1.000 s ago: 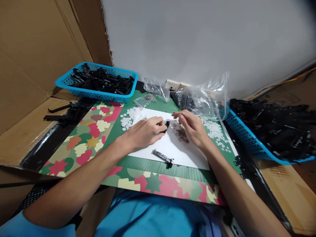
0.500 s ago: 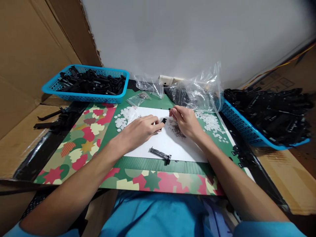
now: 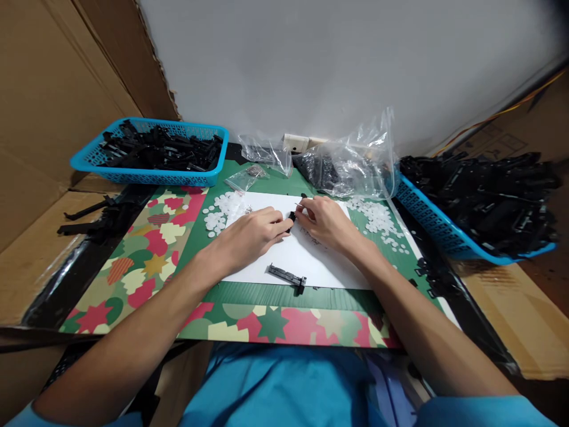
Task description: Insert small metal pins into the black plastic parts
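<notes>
Over the white sheet [image 3: 329,267], my left hand [image 3: 253,234] is closed on a small black plastic part [image 3: 292,216], mostly covered by the fingers. My right hand [image 3: 326,219] pinches a thin metal pin [image 3: 299,205] right beside that part; whether pin and part touch, I cannot tell. Under the right hand lies a partly hidden heap of tiny brownish metal pieces [image 3: 315,238]. A long black plastic piece [image 3: 287,276] rests near the sheet's front edge. White discs lie in a left group [image 3: 216,220] and a right group [image 3: 377,219].
Blue baskets of black plastic parts stand at the back left [image 3: 146,178] and on the right [image 3: 448,219]. Clear plastic bags [image 3: 351,172] lie along the wall. Loose black parts [image 3: 89,216] sit left of the patterned board [image 3: 155,261], and more small ones [image 3: 429,276] at right.
My right hand has moved left, from above the tiny metal pieces to the black part, and a thin pin now shows in its fingers. My left hand stays nearly in place.
</notes>
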The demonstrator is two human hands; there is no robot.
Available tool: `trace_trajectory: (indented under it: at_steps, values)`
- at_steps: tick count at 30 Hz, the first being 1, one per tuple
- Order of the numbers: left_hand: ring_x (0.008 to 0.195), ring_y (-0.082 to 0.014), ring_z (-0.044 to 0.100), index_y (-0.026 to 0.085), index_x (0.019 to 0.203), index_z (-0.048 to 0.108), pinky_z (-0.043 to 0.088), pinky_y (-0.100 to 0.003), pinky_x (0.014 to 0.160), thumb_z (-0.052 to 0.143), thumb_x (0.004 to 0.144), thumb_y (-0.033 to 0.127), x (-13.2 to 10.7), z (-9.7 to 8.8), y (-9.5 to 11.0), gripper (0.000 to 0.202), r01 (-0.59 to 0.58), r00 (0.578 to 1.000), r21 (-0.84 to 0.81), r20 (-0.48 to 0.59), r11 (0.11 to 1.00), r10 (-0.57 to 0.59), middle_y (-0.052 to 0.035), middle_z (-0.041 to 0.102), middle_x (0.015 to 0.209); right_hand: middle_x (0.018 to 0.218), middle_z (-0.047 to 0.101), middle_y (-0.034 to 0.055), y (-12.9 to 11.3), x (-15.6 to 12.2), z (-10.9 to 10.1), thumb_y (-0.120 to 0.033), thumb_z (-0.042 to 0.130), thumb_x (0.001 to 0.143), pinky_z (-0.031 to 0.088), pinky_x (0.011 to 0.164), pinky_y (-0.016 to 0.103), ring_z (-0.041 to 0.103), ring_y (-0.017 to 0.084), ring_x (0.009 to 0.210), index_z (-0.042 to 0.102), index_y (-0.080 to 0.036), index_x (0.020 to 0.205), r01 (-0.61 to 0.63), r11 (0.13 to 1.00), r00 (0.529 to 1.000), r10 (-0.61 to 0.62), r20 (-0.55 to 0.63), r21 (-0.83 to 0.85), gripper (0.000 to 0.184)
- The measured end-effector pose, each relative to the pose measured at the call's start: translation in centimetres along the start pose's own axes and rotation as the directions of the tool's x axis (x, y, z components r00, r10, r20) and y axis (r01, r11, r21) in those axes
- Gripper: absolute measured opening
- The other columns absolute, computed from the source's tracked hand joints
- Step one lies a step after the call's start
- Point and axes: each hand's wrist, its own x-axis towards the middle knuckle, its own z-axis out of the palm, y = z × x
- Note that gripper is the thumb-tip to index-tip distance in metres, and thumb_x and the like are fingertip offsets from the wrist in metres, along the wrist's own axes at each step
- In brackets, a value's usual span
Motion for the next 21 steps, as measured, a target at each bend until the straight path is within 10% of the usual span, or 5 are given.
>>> trace_trajectory:
  at_steps: [21]
  values:
    - [0.102, -0.0233, 0.066, 0.017, 0.126, 0.070, 0.052, -0.035, 0.085, 0.053, 0.112, 0.023, 0.0, 0.2, -0.2, 0.023, 0.047, 0.999, -0.121, -0.012, 0.992, -0.049, -0.0086, 0.069, 0.104, 0.075, 0.072, 0.0068, 0.2, -0.4, 1.2, -0.020, 0.057, 0.106, 0.042, 0.080, 0.036, 0.052, 0.018, 0.064, 0.074, -0.015, 0.087, 0.069, 0.997, 0.995, -0.066, -0.073, 0.030, 0.026]
